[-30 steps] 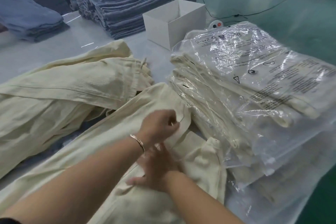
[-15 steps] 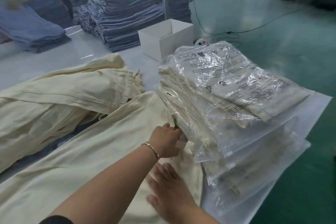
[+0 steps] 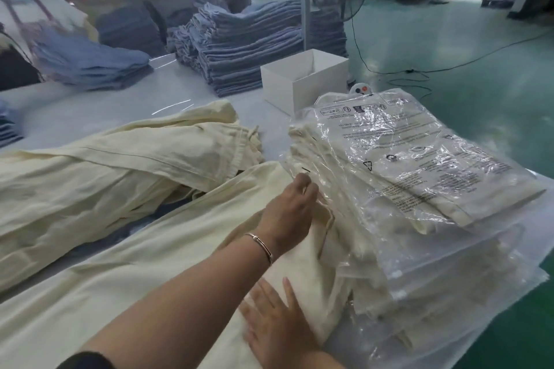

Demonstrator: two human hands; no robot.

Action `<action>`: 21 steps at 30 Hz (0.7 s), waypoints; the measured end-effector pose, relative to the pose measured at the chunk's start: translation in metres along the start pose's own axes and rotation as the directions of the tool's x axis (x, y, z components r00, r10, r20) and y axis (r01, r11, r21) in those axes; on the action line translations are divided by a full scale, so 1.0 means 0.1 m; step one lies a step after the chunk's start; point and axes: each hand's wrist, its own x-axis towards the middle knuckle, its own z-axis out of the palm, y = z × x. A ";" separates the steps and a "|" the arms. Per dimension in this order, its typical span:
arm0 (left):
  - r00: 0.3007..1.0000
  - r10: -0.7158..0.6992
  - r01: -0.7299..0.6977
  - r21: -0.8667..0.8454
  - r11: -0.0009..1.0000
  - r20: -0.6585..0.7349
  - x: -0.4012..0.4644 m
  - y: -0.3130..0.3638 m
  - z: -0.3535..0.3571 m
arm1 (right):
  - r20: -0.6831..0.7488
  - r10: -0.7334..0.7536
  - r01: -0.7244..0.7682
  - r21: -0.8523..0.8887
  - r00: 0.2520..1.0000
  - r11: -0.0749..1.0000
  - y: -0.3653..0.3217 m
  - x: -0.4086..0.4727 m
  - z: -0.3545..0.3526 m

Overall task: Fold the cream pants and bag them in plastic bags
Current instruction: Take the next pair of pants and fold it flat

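A: How do the hands lie in the head view?
B: The left hand (image 3: 286, 214), fingers curled, pinches the top edge of the cream pants (image 3: 144, 272) stretched on the table (image 3: 75, 108). The right hand (image 3: 277, 322) presses flat on them, fingers straight.
A: Containers?
B: The plastic bags (image 3: 419, 177), stacked just right of the pants, hold folded cream pants. A white box (image 3: 284, 90) stands open behind.

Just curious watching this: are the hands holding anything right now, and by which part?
The left hand pinches the cream pants at their waistband end, beside the bagged stack. The right hand holds nothing, pressing flat on them.
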 end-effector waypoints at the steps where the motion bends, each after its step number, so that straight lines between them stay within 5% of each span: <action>1: 0.994 -0.054 0.056 -0.018 0.998 0.090 -0.06 -0.01 0.10 | 0.005 0.001 -0.001 -0.001 1.000 1.000 -0.01 0.00 0.00; 3: 0.980 -0.092 0.099 -0.028 0.995 0.175 -0.24 -0.03 0.22 | -0.004 0.009 -0.009 0.012 1.000 1.000 -0.02 0.00 -0.02; 9: 0.934 -0.351 0.356 -0.109 0.928 0.060 -1.11 -0.22 -0.03 | -0.061 0.007 -0.004 0.038 0.998 0.999 -0.11 0.10 -0.07; 14: 0.878 -0.472 0.475 0.022 0.880 -0.082 -2.59 -0.45 -0.44 | -0.079 -0.348 0.354 0.080 0.934 0.932 -0.53 0.24 -0.09; 18: 0.695 -0.686 0.719 0.168 0.675 -0.218 -3.84 -0.49 -0.80 | -0.068 -0.557 0.558 0.199 0.828 0.805 -1.24 0.27 -0.15; 21: 0.438 -0.839 0.896 0.229 0.380 -0.323 -4.60 -0.51 -1.03 | -0.019 -0.662 0.641 0.277 0.749 0.716 -1.77 0.27 -0.21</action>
